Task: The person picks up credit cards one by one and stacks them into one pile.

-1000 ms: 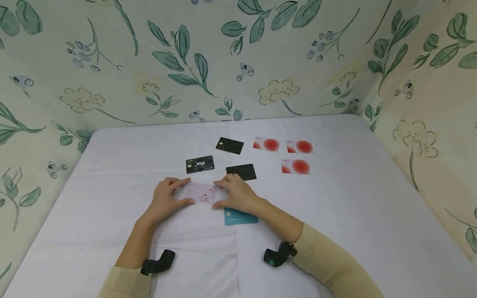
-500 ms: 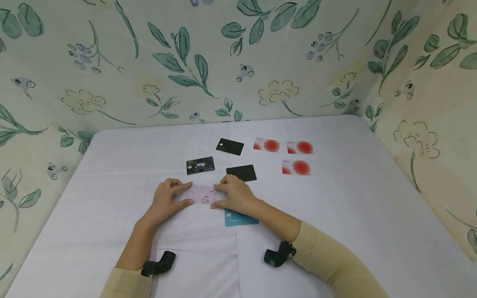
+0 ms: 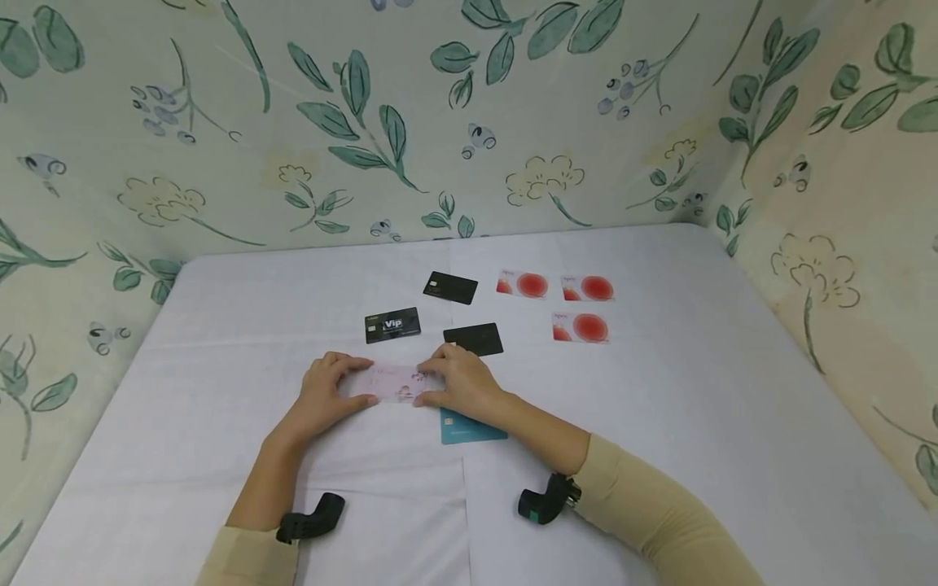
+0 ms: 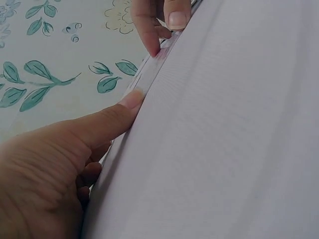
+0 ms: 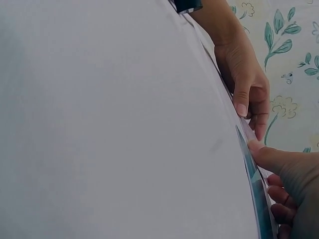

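Pale pink card (image 3: 396, 384): flat at about the middle of the white-covered bench (image 3: 242, 342), between the two hands.
Left hand (image 3: 322, 392): its grip has the card's left end, thumb at the near corner, forefinger at the far one.
Right hand (image 3: 465, 381): its grip pinches the right end the same way, thumb nearer the person.
Teal card (image 3: 473, 429): under the right wrist as I look down, its upper edge hidden.
Black cards: the Vip card (image 3: 392, 325) lies just beyond the pink one; a plain black card (image 3: 479, 338) sits by the right fingers; another black card (image 3: 450, 288) is farther back.
Red-circle cards: three off to the right, two side by side (image 3: 522, 285) (image 3: 589, 288), one nearer (image 3: 580, 328).
Wrists: a black device on each, by beige sleeves.
Backdrop: leaf-and-flower print.
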